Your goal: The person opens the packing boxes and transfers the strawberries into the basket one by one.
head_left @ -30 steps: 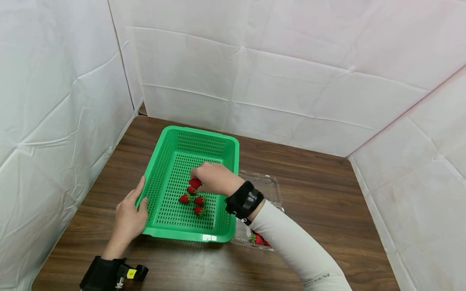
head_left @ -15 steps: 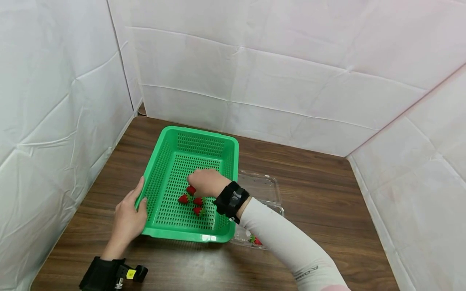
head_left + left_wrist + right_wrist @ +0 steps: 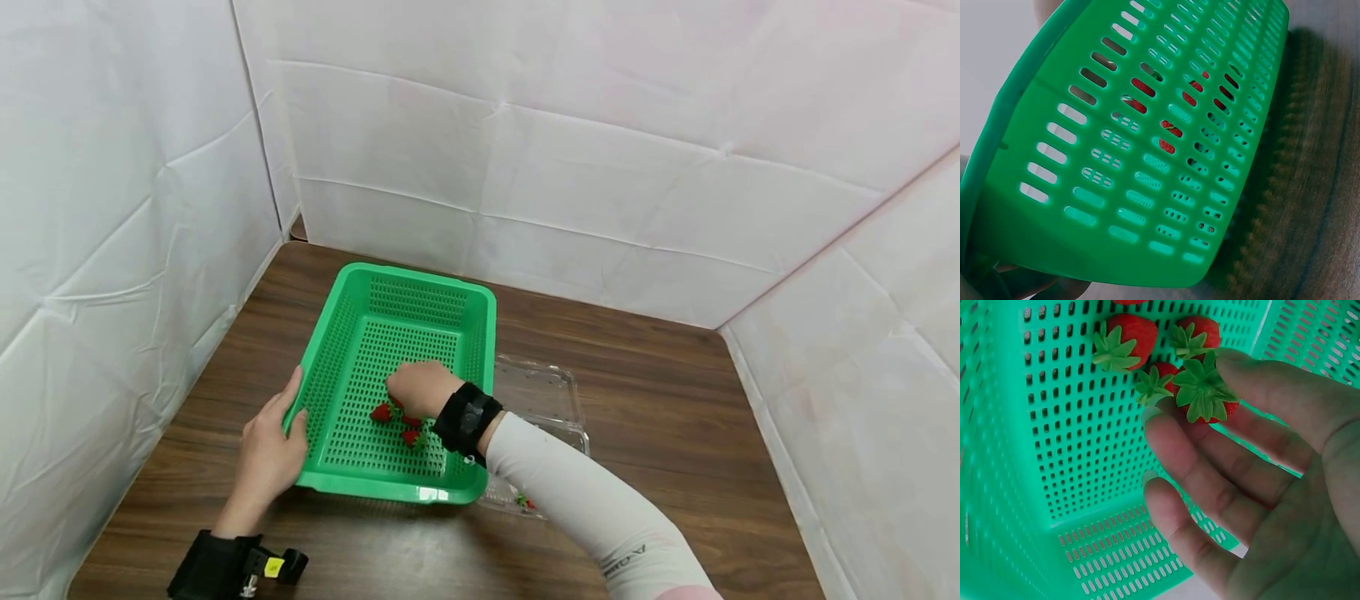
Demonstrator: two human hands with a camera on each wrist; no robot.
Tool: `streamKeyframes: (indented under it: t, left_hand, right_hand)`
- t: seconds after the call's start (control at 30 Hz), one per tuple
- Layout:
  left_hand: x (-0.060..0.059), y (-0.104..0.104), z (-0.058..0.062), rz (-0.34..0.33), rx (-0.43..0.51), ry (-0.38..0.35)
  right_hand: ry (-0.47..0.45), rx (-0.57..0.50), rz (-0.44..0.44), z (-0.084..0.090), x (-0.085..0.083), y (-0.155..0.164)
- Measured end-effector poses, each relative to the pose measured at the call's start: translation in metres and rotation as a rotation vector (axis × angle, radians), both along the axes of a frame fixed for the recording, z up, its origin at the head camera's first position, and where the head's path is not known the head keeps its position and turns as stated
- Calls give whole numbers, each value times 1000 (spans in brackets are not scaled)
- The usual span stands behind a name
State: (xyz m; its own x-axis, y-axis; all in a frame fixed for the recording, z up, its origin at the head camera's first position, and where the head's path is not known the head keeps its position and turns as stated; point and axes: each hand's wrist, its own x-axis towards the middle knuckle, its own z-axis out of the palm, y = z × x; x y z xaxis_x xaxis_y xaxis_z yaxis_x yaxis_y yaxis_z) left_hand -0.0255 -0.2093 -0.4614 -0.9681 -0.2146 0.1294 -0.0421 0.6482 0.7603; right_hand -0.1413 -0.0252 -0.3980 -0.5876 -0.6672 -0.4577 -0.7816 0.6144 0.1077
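A green perforated plastic basket sits tilted on the wooden table, its left rim gripped by my left hand, thumb on the inner side. Inside the basket, my right hand pinches a strawberry between thumb and fingers, its leafy cap facing the right wrist camera. Several strawberries lie on the basket floor around it, among them a strawberry to the left and another strawberry nearer the front. Part of the group is covered by the right hand in the head view.
A clear plastic clamshell box lies open to the right of the basket, partly hidden by the right sleeve. A bit of strawberry shows in its near part. White sheeted walls enclose the table's back and sides.
My right hand has moved toward the near side of the basket, now covering strawberries that showed earlier. My left hand has stayed on the rim.
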Motion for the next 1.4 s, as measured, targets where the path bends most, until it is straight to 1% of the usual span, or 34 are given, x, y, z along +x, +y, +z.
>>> streamKeyframes:
  t: [0.1,0.2,0.33,0.6,0.7,0.87,1.0,1.13,1.3,1.4]
  left_hand:
    - [0,0,0,-4,3,6]
    - [0,0,0,-8,6,16]
    - [-1,-1,0,-9,5,24]
    - [-1,-1,0,-11,8,18]
    - [-1,-1,1,-10,6,23]
    - [-1,-1,2,-6,8,24]
    - [-1,-1,2,-1,9,24]
    - [-1,-1,2,3,7,23]
    - [-1,0,3,3,16,17]
    - [0,0,3,6,16,28]
  right_hand:
    - [19,13,8,-7,1,1]
    - [68,31,38,-14,2,2]
    - [108,40,58,-18,4,4]
    - [49,17,46,-11,6,5]
    - [22,-23,40,-7,6,7]
    - [-37,-114,19,10,9,12]
    - [-52,-173,-15,29,14,20]
    - [-23,-228,-37,42,19,34]
    - [30,-316,-27,56,23,53]
    - [51,-360,-32,60,24,64]
